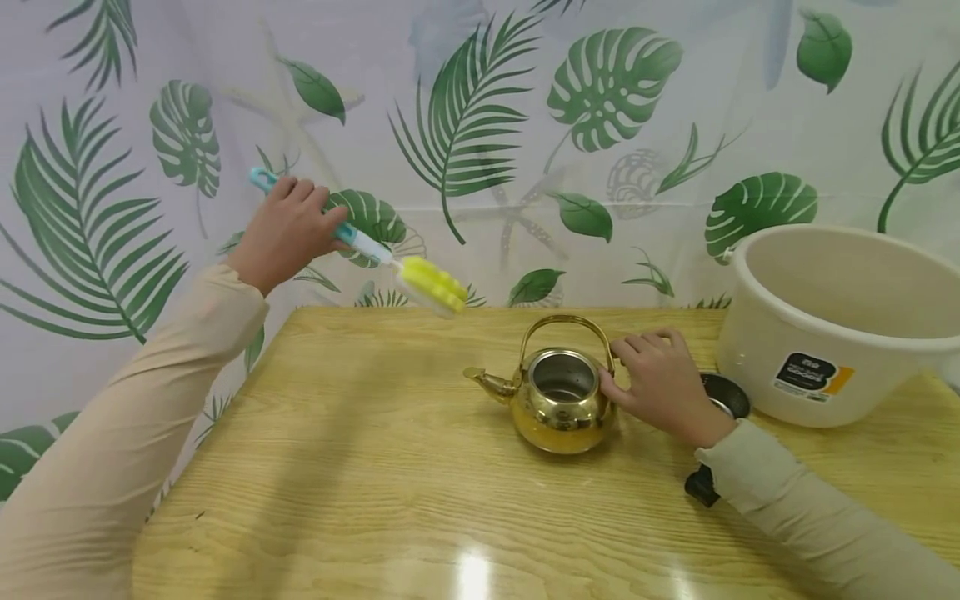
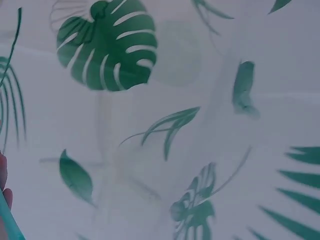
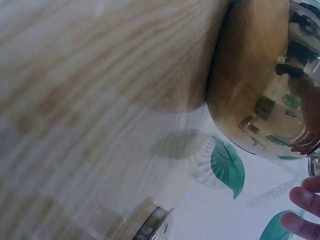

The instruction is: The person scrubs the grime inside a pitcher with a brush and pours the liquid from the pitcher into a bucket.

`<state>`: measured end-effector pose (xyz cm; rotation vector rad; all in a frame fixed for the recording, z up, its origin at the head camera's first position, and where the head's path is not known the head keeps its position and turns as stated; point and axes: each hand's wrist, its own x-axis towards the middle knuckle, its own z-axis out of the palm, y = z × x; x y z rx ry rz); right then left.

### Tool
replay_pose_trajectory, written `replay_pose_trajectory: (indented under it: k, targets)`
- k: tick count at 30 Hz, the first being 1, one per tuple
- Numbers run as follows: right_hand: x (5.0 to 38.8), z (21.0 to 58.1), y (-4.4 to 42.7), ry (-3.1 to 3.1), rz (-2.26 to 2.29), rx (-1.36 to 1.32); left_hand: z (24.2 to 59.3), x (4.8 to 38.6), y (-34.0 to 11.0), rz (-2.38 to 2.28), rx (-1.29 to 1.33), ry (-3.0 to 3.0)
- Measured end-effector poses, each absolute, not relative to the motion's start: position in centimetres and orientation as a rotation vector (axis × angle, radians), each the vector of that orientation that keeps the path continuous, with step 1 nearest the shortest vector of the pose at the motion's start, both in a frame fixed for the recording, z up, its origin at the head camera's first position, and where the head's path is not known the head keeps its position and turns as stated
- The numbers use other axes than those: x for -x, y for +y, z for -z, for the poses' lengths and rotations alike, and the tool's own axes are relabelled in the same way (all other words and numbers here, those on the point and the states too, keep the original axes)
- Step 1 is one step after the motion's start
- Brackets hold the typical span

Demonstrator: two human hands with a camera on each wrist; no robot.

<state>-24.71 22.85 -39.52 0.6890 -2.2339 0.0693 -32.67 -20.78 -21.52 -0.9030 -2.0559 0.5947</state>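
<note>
My left hand (image 1: pixel 288 225) holds a cleaning brush by its teal and white handle (image 1: pixel 360 242), raised above the table's back left. The brush's yellow sponge head (image 1: pixel 431 286) is tilted down to the right and slightly blurred. In the left wrist view only fingertips and part of the teal handle (image 2: pixel 9 220) show. A shiny gold kettle (image 1: pixel 566 421) stands lidless on the table, spout to the left and handle upright. At its right side my right hand (image 1: pixel 663 387) grips around the handle's lower end. The right wrist view shows fingertips (image 3: pixel 302 212) beside the kettle body (image 3: pixel 255 90).
A large cream bucket (image 1: pixel 832 333) stands at the back right. A black round object (image 1: pixel 727 392) is partly hidden by the right wrist. A gold-rimmed piece (image 3: pixel 150 222) shows low in the right wrist view. Behind the wooden table (image 1: pixel 360 467) hangs a leaf-patterned sheet (image 1: pixel 480 125).
</note>
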Motion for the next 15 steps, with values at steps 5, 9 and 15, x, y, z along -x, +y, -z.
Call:
replay_pose_trajectory:
  k: [5,9,15]
  targets:
    - [24.7,39.6,23.0,-2.235,-0.073,-0.694,18.9,31.6,-17.3,-0.614,0.903,-1.966]
    - [24.7,39.6,23.0,-2.242,-0.067,-0.693,17.9,30.7,-14.7,-0.577,0.92,-1.942]
    - [24.7,39.5,23.0,-2.232,-0.06,-0.696,17.6,29.6,-11.8,-0.601,0.988,-1.941]
